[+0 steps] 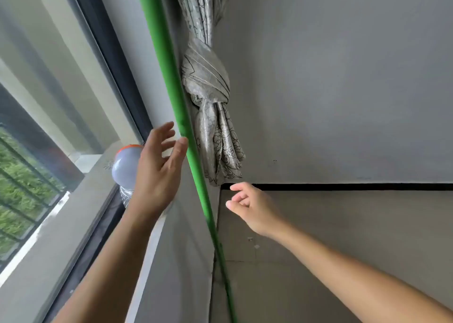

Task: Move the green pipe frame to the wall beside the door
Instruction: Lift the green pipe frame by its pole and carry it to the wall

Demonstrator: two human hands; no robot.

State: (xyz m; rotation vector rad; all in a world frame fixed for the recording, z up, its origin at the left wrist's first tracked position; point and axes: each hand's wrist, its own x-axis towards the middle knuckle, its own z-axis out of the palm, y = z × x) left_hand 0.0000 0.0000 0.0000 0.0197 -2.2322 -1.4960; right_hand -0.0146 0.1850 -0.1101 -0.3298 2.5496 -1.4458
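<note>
My right hand (252, 207) hangs just right of the green pipe (181, 117), fingers loosely curled and holding nothing, clear of the pipe. My left hand (159, 168) is raised on the pipe's other side, fingers spread, with the thumb tip against the pipe; nothing is gripped. The pipe runs as one long upright length from the floor up past the top edge, standing in the corner against the grey wall (343, 77). Behind my left hand, a rounded grey object with an orange rim (126, 163) sits by the window (49, 102). A knotted patterned curtain (210, 97) hangs just beyond the pipe.
</note>
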